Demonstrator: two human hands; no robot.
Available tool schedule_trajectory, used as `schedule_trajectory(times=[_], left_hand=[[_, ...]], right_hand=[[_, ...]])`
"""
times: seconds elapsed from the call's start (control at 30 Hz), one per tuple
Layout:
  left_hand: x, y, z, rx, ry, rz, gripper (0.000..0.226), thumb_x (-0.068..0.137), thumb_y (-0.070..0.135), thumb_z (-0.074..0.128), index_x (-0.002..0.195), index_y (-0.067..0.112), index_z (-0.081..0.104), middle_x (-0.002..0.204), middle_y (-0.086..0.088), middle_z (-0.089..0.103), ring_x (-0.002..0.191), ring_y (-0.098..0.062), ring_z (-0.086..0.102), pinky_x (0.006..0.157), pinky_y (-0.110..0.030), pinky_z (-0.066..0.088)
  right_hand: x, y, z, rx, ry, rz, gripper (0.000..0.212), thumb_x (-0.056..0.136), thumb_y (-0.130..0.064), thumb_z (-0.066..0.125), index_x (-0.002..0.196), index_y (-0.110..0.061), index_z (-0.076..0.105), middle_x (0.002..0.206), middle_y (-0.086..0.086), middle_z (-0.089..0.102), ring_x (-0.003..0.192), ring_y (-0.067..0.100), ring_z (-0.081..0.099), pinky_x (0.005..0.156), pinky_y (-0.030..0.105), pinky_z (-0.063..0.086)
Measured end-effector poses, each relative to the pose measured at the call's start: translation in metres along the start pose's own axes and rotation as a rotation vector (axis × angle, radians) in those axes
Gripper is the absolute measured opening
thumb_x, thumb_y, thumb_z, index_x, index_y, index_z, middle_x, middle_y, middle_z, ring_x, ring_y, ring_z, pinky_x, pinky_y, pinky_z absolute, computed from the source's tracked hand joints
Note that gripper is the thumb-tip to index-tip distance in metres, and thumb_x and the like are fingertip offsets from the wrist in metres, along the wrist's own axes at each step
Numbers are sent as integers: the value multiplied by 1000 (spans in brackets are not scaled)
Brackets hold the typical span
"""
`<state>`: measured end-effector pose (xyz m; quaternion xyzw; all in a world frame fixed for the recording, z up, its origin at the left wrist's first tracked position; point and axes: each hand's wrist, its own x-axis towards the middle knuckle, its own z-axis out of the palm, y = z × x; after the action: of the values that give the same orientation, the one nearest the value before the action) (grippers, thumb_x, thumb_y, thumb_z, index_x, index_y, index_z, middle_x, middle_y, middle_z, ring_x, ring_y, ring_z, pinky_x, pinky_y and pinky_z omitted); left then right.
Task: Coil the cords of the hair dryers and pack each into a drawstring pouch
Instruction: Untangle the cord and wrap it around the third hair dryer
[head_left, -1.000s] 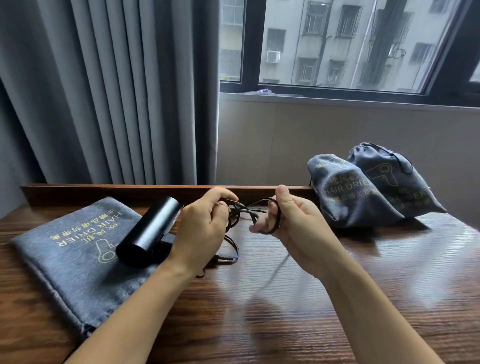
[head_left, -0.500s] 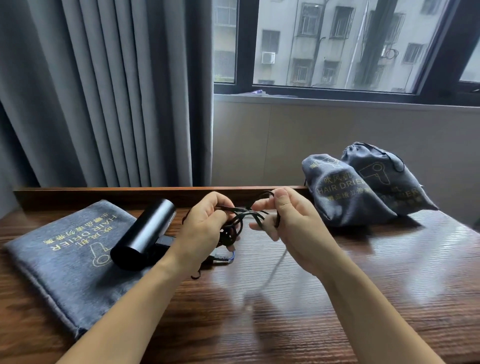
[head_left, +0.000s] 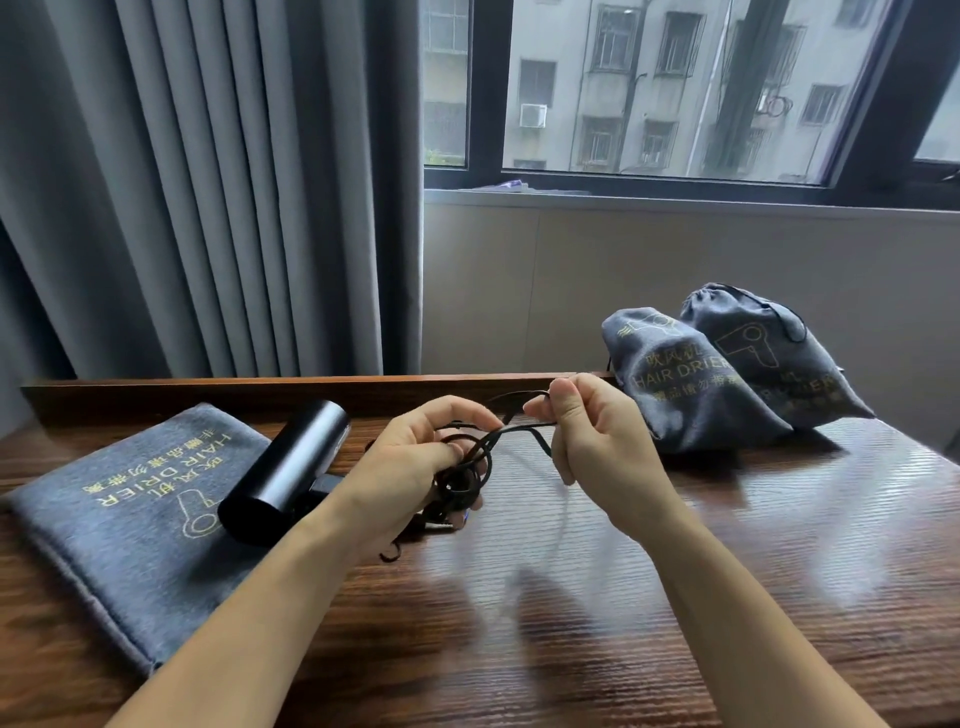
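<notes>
Two bulging pouches (head_left: 727, 374) stand closed; one flat pouch (head_left: 119, 514) lies beside the dryer (head_left: 285, 467). Both hands' grip, left hand (head_left: 410, 467) and right hand (head_left: 592, 441), holds the cord (head_left: 483, 452).

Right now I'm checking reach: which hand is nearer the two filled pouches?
Right. The right hand is just left of the filled pouches; the left hand sits farther left, beside the hair dryer.
</notes>
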<state>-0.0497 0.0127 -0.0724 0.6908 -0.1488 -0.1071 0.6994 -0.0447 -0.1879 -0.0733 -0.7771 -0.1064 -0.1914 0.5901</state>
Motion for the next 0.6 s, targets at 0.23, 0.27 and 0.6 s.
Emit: schedule_trajectory(times=[0.23, 0.27, 0.6], left_hand=[[3, -4, -4, 119, 62, -21, 67, 89, -28, 32, 59, 17, 72, 94, -10, 78, 84, -17, 72, 78, -34, 51], [3, -4, -4, 103, 73, -8, 68, 82, -32, 29, 50, 16, 64, 95, -13, 78, 82, -17, 72, 77, -33, 52], [-6, 11, -23, 564, -63, -188, 58, 94, -9, 42, 81, 27, 85, 99, 8, 80, 106, -18, 71, 100, -42, 57]], right_hand=[[1, 6, 3, -112, -46, -31, 36, 110, -29, 47, 88, -8, 66, 48, -18, 57, 47, 17, 44, 53, 34, 38], [2, 7, 3, -97, -43, -21, 37, 110, -28, 46, 88, -5, 65, 49, -16, 58, 44, 16, 43, 50, 32, 38], [7, 25, 11, -248, 9, -45, 29, 106, -33, 55, 82, -17, 60, 75, -1, 74, 50, 7, 54, 57, 34, 49]])
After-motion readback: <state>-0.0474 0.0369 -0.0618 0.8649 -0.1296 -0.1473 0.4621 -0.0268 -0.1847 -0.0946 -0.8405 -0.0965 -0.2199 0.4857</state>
